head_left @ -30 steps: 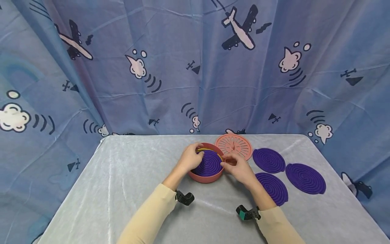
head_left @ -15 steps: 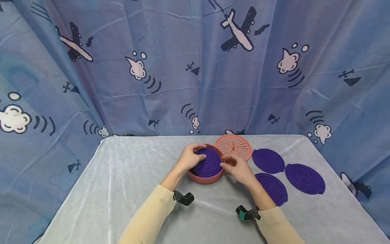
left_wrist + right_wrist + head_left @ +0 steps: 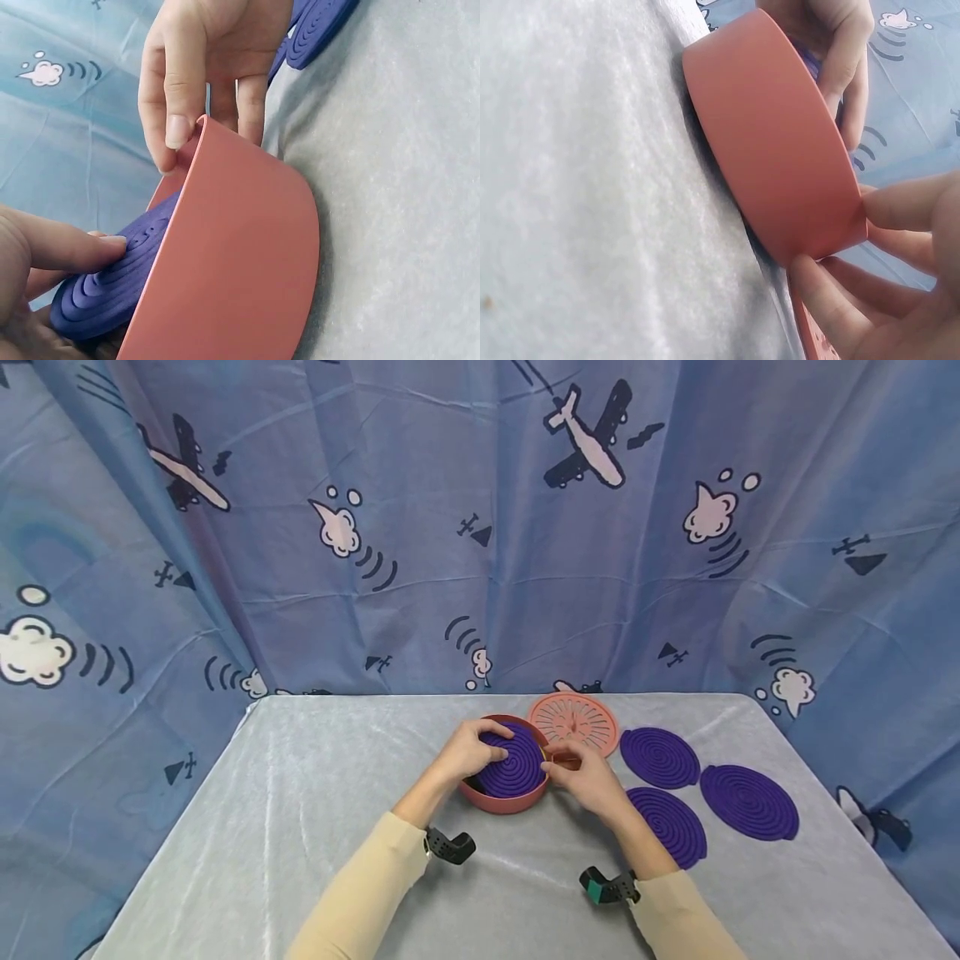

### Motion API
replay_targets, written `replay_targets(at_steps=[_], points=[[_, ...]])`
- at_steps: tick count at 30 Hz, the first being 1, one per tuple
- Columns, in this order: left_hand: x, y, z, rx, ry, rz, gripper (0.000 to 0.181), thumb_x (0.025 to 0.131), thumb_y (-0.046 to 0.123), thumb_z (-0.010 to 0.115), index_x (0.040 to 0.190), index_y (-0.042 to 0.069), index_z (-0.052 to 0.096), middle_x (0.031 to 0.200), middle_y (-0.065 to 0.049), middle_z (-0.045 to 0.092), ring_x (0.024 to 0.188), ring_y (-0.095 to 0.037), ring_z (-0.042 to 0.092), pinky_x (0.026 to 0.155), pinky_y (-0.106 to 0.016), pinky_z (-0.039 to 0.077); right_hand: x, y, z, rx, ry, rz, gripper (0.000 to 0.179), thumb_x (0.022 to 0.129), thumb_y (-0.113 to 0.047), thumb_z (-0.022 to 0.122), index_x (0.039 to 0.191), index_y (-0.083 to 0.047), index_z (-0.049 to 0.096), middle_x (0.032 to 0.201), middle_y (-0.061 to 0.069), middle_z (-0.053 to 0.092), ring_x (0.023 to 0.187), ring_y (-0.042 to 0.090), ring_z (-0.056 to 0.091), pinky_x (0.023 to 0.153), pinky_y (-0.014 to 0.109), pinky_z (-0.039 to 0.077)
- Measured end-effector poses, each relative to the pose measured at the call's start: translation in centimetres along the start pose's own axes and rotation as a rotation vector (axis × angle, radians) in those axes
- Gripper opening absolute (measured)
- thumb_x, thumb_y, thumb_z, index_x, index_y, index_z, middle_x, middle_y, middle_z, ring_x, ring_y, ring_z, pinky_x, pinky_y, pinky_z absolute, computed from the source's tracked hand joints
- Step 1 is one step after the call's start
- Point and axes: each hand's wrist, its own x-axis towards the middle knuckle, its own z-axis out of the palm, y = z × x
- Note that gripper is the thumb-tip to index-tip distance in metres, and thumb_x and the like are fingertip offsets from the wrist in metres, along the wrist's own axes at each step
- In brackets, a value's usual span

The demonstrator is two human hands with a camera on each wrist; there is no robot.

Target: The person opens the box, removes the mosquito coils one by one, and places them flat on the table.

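A round coral-pink box point(image 3: 501, 804) stands mid-table, its side wall facing me in the right wrist view. Inside it, a purple mosquito coil point(image 3: 519, 770) lies tilted, with one edge raised toward my left hand point(image 3: 467, 750). That hand pinches the coil, thumb on its ridged face in the left wrist view point(image 3: 112, 292). At the right side of the rim, my right hand point(image 3: 592, 778) grips the box wall between thumb and fingers. Much of the box's inside is hidden beneath the coil.
A slotted coral lid point(image 3: 551, 714) lies behind the box on the right. To the right are three more purple coils: a rear one point(image 3: 660, 757), a front one point(image 3: 667, 822) and an outer one point(image 3: 750, 802). A patterned blue curtain point(image 3: 420, 610) hangs behind the table.
My left hand has lifted the coil's left edge, and the yellow strip seen along the box's back rim is now mostly covered. The right hand stays on the rim.
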Motion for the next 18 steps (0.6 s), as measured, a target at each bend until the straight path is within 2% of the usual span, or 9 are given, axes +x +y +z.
replay_targets(at_steps=[8,15,18], points=[[-0.1,0.6,-0.9,0.010,0.050,0.023,0.025,0.085,-0.002,0.075,0.107,0.010,0.079,0.127,-0.012,0.067,0.121,-0.029,0.058,0.102,-0.044,0.050,0.0,0.1,0.0,-0.007,0.000,-0.005,0.032,0.097,-0.017,0.071,0.125,-0.003,0.067,0.122,0.017,0.066,0.105,0.028,0.065,0.083,0.033,0.055],[-0.8,1.5,-2.8,0.011,0.077,0.046,0.027,0.085,-0.001,0.074,0.109,0.010,0.078,0.131,-0.013,0.064,0.121,-0.028,0.058,0.098,-0.041,0.052,0.0,0.2,0.0,0.009,-0.009,-0.014,0.033,0.097,-0.016,0.071,0.125,0.000,0.066,0.118,0.018,0.067,0.101,0.027,0.064,0.079,0.030,0.055],[-1.2,2.0,-3.8,-0.039,0.075,0.037,0.027,0.086,-0.001,0.073,0.110,0.009,0.078,0.131,-0.013,0.064,0.115,-0.027,0.061,0.093,-0.038,0.055,0.1,0.2,0.0,0.010,-0.012,-0.025,0.033,0.097,-0.016,0.072,0.125,0.000,0.066,0.118,0.018,0.066,0.101,0.027,0.065,0.078,0.029,0.055]])
